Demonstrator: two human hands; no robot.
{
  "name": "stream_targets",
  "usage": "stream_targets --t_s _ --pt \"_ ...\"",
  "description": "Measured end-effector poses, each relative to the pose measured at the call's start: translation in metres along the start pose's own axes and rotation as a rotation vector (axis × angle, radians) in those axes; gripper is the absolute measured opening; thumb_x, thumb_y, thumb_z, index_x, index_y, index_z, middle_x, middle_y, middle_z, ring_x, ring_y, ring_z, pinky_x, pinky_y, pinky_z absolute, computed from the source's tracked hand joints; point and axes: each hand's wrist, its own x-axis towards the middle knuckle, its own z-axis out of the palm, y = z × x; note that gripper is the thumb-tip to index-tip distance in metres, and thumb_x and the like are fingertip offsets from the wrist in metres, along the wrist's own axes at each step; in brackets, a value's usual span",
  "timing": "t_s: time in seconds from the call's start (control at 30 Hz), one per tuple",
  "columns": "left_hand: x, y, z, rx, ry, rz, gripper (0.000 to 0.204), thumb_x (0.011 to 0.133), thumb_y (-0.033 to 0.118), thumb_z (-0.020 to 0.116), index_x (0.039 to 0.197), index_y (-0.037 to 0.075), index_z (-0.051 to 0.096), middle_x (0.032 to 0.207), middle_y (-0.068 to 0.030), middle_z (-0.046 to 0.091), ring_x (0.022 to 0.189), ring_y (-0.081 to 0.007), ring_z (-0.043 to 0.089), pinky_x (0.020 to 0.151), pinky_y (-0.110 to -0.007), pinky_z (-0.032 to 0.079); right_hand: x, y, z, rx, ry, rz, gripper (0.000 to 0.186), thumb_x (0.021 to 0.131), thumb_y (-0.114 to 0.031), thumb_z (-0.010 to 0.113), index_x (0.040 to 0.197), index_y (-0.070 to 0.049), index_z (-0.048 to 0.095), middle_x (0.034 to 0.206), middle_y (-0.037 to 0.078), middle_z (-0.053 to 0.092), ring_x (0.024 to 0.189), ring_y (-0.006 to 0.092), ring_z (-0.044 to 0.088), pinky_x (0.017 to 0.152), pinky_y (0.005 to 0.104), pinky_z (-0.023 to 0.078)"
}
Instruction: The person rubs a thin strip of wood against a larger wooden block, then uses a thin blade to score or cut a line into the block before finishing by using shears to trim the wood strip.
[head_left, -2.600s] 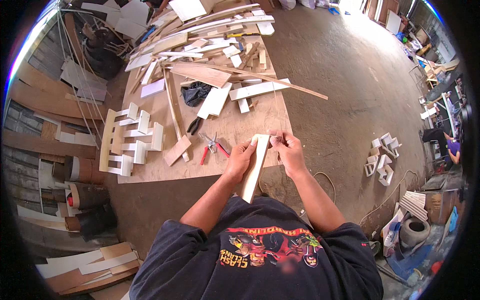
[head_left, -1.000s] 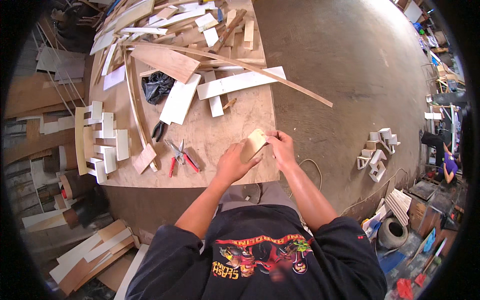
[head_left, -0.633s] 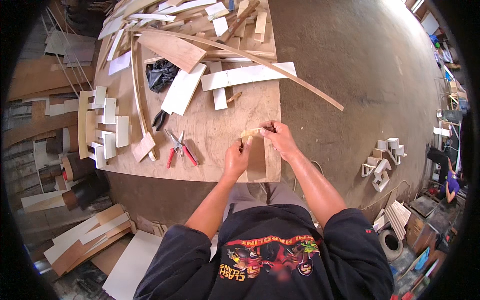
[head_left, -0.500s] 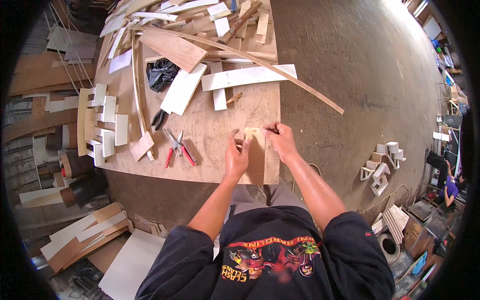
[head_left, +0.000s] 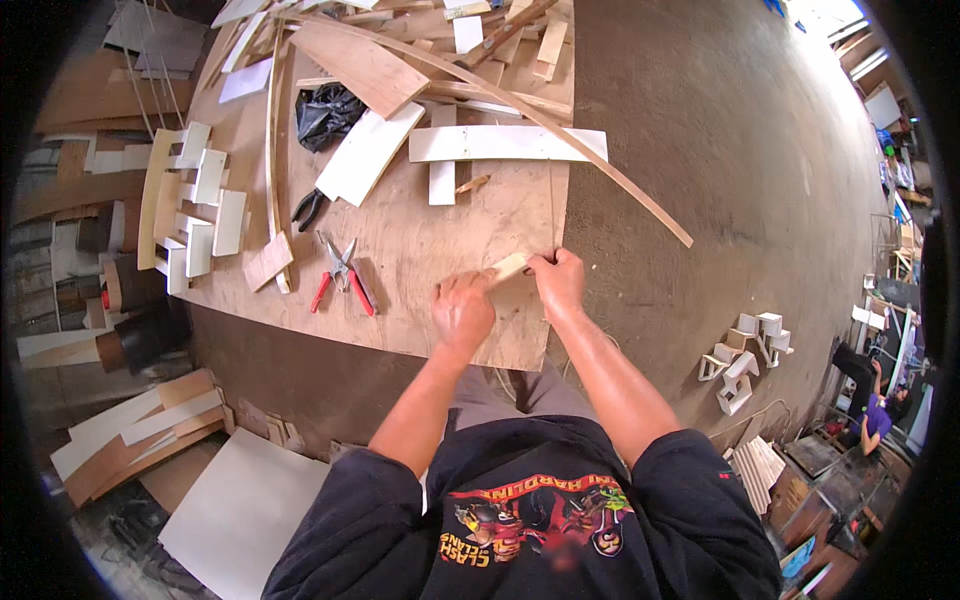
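Observation:
My left hand point(head_left: 462, 310) has its fingers curled round a short pale wooden piece point(head_left: 510, 265) over the near right part of the plywood table point(head_left: 400, 245). My right hand point(head_left: 560, 285) pinches that piece at its far end with thumb and forefinger; anything small between those fingertips is hidden. Left of my hands lie red-handled metal pliers point(head_left: 343, 282) with jaws apart and black-handled pliers point(head_left: 306, 210), beside a small wooden block point(head_left: 267, 262).
Boards and a black plastic bag point(head_left: 325, 115) cover the table's back. A white stepped shelf point(head_left: 205, 205) stands at its left. A long strip point(head_left: 650, 210) overhangs the right edge. On the floor are box assemblies point(head_left: 740, 360). A person point(head_left: 875, 415) is at far right.
The wooden piece, earlier long and upright in view, is now tilted toward the upper right and partly covered by my left hand, whose back has turned up. The view has shifted slightly.

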Motion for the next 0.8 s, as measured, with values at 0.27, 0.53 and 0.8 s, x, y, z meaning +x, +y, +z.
stream_targets --t_s 0.27,0.53,0.8 --pt "0.046 -0.043 -0.007 0.058 0.016 0.045 0.027 0.074 0.003 0.063 0.093 0.013 0.080 0.099 -0.0062 0.074 0.109 -0.0273 0.059 0.109 -0.046 0.035 -0.012 0.027 0.004 -0.376 -0.150 -0.234 0.023 0.088 -0.016 0.076 0.086 0.004 0.065 0.077 0.008 0.069 0.070 0.0109 0.058 0.064 0.0309 0.047" --pt "0.018 -0.054 0.041 -0.431 0.689 -0.275 0.070 0.091 0.012 0.060 0.155 0.002 0.033 0.160 -0.0232 0.023 0.151 -0.0374 0.019 0.122 -0.050 0.017 -0.033 0.031 0.021 -0.390 -0.152 -0.221 0.026 0.088 -0.025 0.077 0.091 0.000 0.071 0.071 0.016 0.067 0.064 0.0216 0.064 0.061 0.0383 0.047" --pt "0.063 -0.035 0.061 -1.033 0.800 -0.548 0.079 0.101 0.009 0.053 0.162 0.004 0.003 0.168 -0.0193 0.003 0.155 -0.0302 0.010 0.125 -0.041 0.012 -0.042 0.044 0.036 -0.250 -0.196 -0.344 0.022 0.088 -0.018 0.077 0.095 0.002 0.071 0.066 0.011 0.061 0.060 0.0120 0.050 0.058 0.0335 0.043"
